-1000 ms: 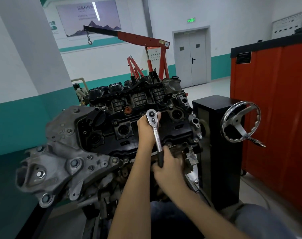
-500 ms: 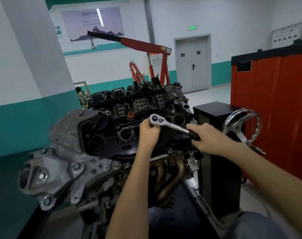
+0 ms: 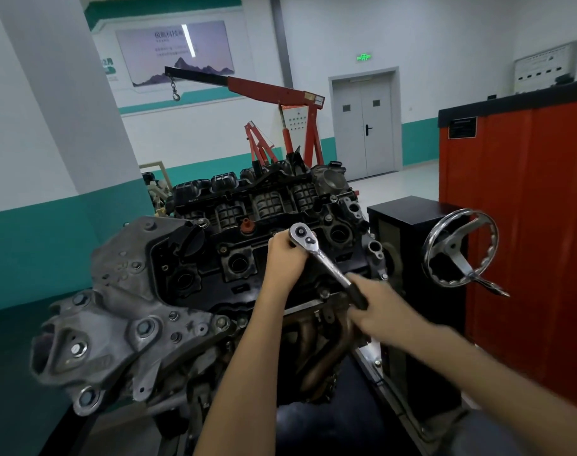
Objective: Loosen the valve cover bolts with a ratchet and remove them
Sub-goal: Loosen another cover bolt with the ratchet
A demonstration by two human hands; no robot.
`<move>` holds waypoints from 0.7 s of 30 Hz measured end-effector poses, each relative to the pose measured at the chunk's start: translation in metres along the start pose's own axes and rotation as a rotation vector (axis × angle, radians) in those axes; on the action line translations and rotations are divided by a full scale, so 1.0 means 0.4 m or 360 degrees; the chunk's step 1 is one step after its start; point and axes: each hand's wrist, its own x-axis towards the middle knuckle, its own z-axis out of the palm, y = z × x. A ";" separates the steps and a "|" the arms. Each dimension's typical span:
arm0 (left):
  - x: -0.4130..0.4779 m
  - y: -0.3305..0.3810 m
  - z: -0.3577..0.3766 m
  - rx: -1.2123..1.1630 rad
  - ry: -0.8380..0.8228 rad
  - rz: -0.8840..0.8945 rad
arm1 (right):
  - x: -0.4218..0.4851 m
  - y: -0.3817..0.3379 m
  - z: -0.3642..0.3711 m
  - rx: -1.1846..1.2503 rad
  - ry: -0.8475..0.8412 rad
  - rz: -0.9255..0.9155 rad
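We see the ratchet (image 3: 326, 262) at frame centre, head over the valve cover (image 3: 211, 258) | our left hand (image 3: 285, 258) clasps it under the head | our right hand (image 3: 379, 306) grips the handle (blurred), swung lower than before

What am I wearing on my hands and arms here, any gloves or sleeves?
The left hand and right hand are bare, with no gloves, rings or watch visible. The left forearm and right forearm are uncovered down to the frame's edge, so no sleeve shows. The right hand is slightly blurred.
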 end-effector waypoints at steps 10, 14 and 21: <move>-0.019 -0.013 0.004 -0.0174 0.0107 -0.0053 | 0.029 0.023 -0.040 -0.0518 0.0155 -0.0082; -0.012 -0.013 0.017 -0.0246 0.0173 -0.0057 | -0.033 -0.053 0.191 0.0320 0.0375 0.0142; 0.007 -0.012 -0.002 -0.0095 0.0044 -0.0005 | -0.022 -0.030 0.118 0.0173 0.0131 0.0074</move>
